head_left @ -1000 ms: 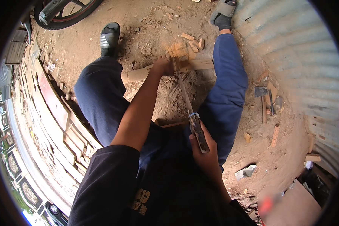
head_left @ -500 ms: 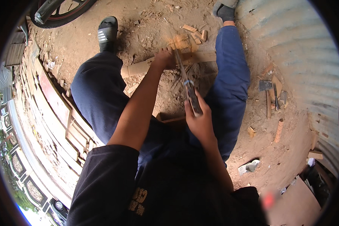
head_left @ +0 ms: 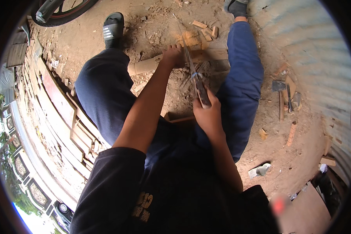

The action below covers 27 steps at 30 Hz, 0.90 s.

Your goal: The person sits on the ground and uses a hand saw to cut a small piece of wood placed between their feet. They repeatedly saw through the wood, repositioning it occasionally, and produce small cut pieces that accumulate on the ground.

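Note:
My right hand (head_left: 207, 113) is closed round the dark handle of a handsaw (head_left: 187, 50). Its long thin blade points away from me and crosses a wooden plank (head_left: 142, 66) lying sideways between my legs. Just left of the blade, my left hand (head_left: 174, 56) grips the plank, its fingers bent over the wood. Orange sawdust (head_left: 191, 38) lies on the dirt beyond the cut. Whether the blade has sunk into the plank is too blurred to tell.
Small wood offcuts (head_left: 207, 31) lie beyond the plank. To my right are a hatchet (head_left: 279, 86), a dark narrow tool (head_left: 289, 99) and a ridged wooden stick (head_left: 291, 133), beside corrugated metal sheeting (head_left: 312, 66). Stacked boards (head_left: 58, 93) line the left; a wheel (head_left: 66, 13) stands far left.
My right hand has pushed the saw a little forward, away from me. My left hand keeps its place on the plank. The whole view has shifted slightly.

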{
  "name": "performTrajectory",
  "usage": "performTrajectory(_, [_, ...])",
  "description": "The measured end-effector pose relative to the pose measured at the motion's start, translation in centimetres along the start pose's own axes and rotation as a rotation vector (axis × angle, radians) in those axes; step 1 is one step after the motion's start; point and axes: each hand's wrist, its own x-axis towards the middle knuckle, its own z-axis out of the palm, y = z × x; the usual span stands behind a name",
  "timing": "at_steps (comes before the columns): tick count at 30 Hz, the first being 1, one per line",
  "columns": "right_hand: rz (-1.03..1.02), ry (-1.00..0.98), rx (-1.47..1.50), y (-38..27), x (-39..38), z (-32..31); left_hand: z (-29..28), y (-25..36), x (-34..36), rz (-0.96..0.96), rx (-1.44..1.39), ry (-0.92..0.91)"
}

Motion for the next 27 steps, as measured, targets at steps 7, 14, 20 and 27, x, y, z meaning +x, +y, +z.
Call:
performTrajectory(7, [-0.010,0.022,-0.036,0.4,1.0,1.6,2.4,-0.7,0.8,0.060,0.014,0.174])
performTrajectory(14, [-0.104,0.039,0.029,1.4,-3.1,-0.1,0.7,-0.1,0.8,0.025,0.008,0.102])
performTrajectory(20, [-0.028,-0.038,0.013,0.6,1.7,1.5,1.4,-0.2,0.6,0.020,0.003,0.084])
performTrajectory(27, [-0.072,0.047,0.041,1.5,-1.5,0.8,2.0,-0.4,0.8,0.059,-0.002,0.155])
